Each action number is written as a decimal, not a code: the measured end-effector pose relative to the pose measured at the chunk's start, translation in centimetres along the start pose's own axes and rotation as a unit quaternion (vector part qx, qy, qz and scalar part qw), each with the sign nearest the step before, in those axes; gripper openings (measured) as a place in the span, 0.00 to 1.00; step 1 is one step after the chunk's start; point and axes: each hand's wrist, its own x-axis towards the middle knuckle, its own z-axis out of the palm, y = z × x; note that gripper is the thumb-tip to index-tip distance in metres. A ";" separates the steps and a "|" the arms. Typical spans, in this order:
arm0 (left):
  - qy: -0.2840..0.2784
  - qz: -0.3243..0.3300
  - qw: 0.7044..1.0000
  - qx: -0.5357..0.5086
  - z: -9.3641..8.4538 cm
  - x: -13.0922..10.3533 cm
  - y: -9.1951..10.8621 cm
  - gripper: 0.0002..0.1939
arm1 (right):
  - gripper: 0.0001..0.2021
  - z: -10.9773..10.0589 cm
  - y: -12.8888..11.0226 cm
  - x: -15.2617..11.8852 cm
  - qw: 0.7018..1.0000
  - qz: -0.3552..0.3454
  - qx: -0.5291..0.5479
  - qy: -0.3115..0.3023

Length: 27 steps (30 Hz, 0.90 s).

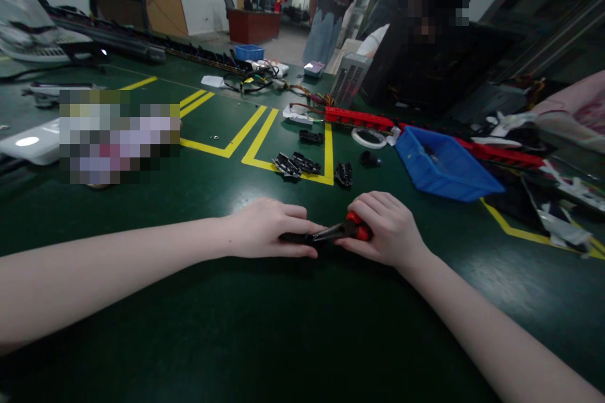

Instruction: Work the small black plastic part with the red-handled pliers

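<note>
Pliers and slender black piece in hand, open blue tray to the right

Gripped in the right hand [385, 227], fingers curled round the handles: red-handled metal pliers [350, 227]. Pinched between thumb and fingers of the left hand [265, 227]: a slender black piece [295, 238]. Pointed leftward, pliers' nose brought to the piece's end; unable to tell whether clamped. Located, both, near the middle of a dark green tabletop [236, 334].

Noted beyond the hands: small black moulded parts [287, 165], on and within yellow tape markings [326, 180]. Found to the right: an open blue plastic tray [456, 187], with a small dark item [430, 152] inside, too blurred to identify. Observed farther back: a small blue plastic basket [249, 53], contents not discernible
</note>
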 end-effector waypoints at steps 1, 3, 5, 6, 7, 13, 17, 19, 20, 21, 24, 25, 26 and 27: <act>0.003 -0.003 1.000 -0.015 0.0 0.0 0.0 0.20 | 0.20 0.0 0.0 0.0 1.000 0.003 0.001 -0.002; 0.014 -0.014 0.998 -0.053 0.0 -0.1 -0.1 0.18 | 0.20 0.0 0.0 0.0 1.000 0.007 0.004 -0.003; 0.025 -0.023 0.994 -0.100 -0.1 0.0 -0.1 0.15 | 0.20 0.0 0.0 0.1 1.000 0.009 0.007 -0.001; 0.030 -0.027 0.991 -0.125 -0.2 0.0 -0.1 0.14 | 0.20 0.0 0.0 0.1 1.000 0.010 0.009 0.000; 0.035 -0.032 0.988 -0.147 -0.2 0.1 -0.1 0.13 | 0.20 0.0 0.0 0.1 1.000 0.011 0.010 0.000; 0.051 -0.068 0.971 -0.221 -0.3 0.3 0.0 0.10 | 0.20 0.0 0.0 0.0 1.000 0.018 -0.001 -0.002; 0.047 -0.079 0.966 -0.240 -0.2 0.4 -0.2 0.09 | 0.20 0.0 0.0 0.0 1.000 0.022 -0.003 -0.001; 0.046 -0.085 0.965 -0.245 -0.2 0.4 -0.2 0.09 | 0.20 0.1 0.0 0.0 1.000 0.023 -0.002 -0.002; 0.047 -0.087 0.964 -0.247 -0.2 0.4 -0.3 0.08 | 0.20 0.1 0.0 0.0 1.000 0.023 -0.002 -0.002; 0.049 -0.088 0.963 -0.250 -0.2 0.4 -0.3 0.08 | 0.20 0.1 0.0 0.0 1.000 0.022 -0.002 -0.001; 0.055 -0.081 0.962 -0.255 -0.3 0.4 -0.2 0.07 | 0.20 0.2 0.1 0.0 1.000 0.019 -0.005 0.002; 0.055 -0.078 0.962 -0.255 -0.3 0.4 -0.2 0.07 | 0.20 0.1 0.1 -0.1 1.000 0.018 -0.005 0.003; 0.054 -0.076 0.962 -0.255 -0.3 0.4 -0.2 0.07 | 0.20 0.1 0.1 -0.1 1.000 0.019 -0.005 0.003; 0.053 -0.076 0.962 -0.257 -0.4 0.4 -0.2 0.07 | 0.21 0.1 0.1 -0.1 1.000 0.020 -0.004 0.004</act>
